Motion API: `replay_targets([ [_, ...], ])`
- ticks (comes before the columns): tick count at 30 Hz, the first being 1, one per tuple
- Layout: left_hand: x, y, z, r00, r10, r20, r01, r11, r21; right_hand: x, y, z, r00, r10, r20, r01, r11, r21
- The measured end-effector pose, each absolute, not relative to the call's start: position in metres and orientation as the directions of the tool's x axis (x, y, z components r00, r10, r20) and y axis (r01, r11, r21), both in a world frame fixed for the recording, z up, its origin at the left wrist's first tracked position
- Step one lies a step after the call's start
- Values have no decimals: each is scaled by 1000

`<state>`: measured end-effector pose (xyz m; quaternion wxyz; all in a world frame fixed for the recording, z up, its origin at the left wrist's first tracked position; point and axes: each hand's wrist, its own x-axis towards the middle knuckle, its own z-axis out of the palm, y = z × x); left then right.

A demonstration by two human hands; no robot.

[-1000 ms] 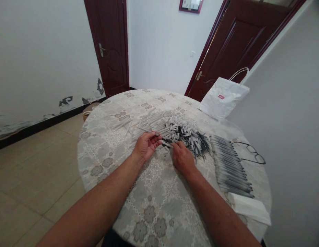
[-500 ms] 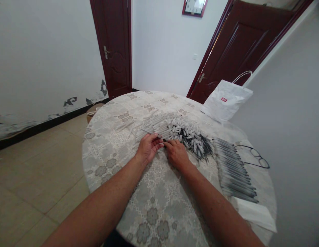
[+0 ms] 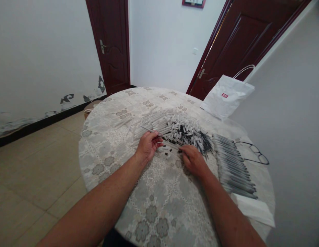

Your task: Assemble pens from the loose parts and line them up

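Note:
My left hand [image 3: 148, 145] is closed in a pinch on a thin grey pen-like stick [image 3: 146, 128], which points up and to the left. Its lower fingers curl near the left end of a pale pen barrel [image 3: 171, 145]. At that barrel's right end, my right hand [image 3: 194, 159] is closed, its thumb and forefinger pinched around a dark tip. Just behind both hands spreads a heap of white tubes [image 3: 155, 120], short white pieces and thin black sticks [image 3: 206, 141]. A few small black plugs [image 3: 166, 154] lie on the cloth between the hands.
A row of grey pens [image 3: 234, 164] lies at the right, beside eyeglasses [image 3: 256, 153] and a folded white paper [image 3: 254, 209]. A white bag [image 3: 227, 96] stands at the back right. The round table has a patterned cloth [image 3: 154, 212].
My right hand has moved right, away from my left hand, and the pale barrel and small black plugs now show between them. My left hand still holds the grey stick. The view has tilted slightly down.

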<state>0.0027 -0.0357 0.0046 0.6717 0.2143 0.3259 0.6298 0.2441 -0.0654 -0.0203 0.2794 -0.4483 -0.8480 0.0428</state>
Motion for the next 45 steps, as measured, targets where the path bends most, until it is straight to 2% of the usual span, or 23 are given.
replay_targets([
  [4,5,-35,2,8,985,-172,-697,129,705,256,-61,-23,-311,834,455,736,514,-440],
  [7,5,-35,1,21,987,-158,-685,129,717,262,-59,-23,-269,847,458,735,488,-471],
  [12,7,-37,3,31,989,-141,-662,126,739,265,-55,-21,-336,817,468,783,519,-343],
  [18,9,-39,5,45,991,-127,-632,127,764,248,-58,-17,-402,847,347,857,482,-183],
  [29,10,-42,10,37,992,-124,-612,121,782,246,-64,-14,-364,897,250,901,407,-149],
  [39,10,-41,7,37,993,-110,-605,110,789,236,-62,-16,-412,886,215,889,442,-120],
  [45,9,-40,5,51,994,-102,-593,112,798,235,-64,-14,-351,920,174,924,370,-94],
])
